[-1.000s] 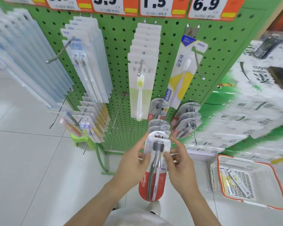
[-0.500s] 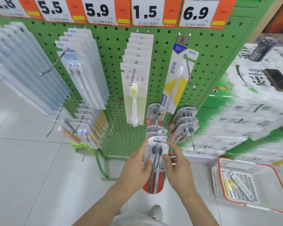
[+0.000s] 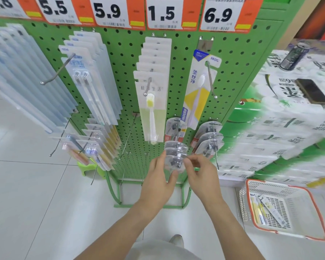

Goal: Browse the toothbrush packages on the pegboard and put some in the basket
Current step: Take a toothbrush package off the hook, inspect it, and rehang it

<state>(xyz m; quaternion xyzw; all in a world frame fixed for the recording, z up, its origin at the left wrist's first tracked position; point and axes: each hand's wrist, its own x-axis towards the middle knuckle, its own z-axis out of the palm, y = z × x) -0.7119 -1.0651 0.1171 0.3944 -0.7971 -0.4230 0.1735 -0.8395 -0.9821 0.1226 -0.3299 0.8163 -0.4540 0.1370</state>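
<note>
Green pegboard: toothbrush package raised since, both hands gripping.

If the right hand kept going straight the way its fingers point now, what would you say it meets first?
The right hand points up and left toward the pegboard. Its fingertips are already at the clear blister package held by the left hand, so it would likely meet that first, then the packages hanging behind it. Depth is uncertain.

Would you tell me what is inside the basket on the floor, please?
The basket holds a few toothbrush packages, one with yellow on it, lying against its left wall. The exact count is too blurred to tell.
</note>
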